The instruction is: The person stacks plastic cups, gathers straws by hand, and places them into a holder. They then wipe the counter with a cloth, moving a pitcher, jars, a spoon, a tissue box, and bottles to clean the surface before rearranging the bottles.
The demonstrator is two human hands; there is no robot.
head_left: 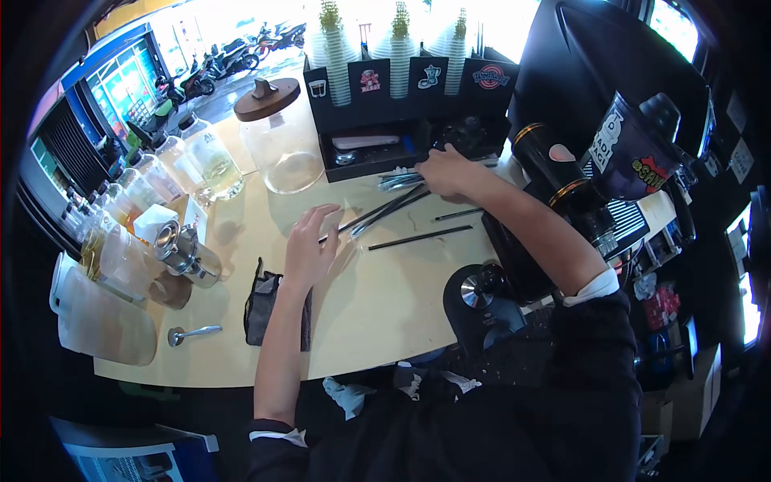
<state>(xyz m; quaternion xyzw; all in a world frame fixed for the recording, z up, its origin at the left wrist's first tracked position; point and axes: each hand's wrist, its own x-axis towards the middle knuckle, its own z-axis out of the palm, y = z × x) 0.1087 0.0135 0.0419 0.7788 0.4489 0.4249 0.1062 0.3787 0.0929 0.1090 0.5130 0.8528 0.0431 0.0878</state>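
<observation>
Head view: the left hand lies in the middle of the frame on the pale beige surface. Its fingers are spread and flat, their tips at the near end of a bundle of thin black plastic straws that runs diagonally up and right. The straws are long, straight and dark, and some glint as if wrapped in clear film. Two more lie loose and apart to the right: a longer single straw and a shorter single straw.

Above centre, the right hand has its fingers curled shut on a bunch of straws, whose ends stick out leftward just in front of the black cup organizer.

A round clear glass jar with a brown wooden lid stands left of the organizer. A dark folded cloth lies beside the left forearm, a metal spoon at lower left, and a black grinder at right.
</observation>
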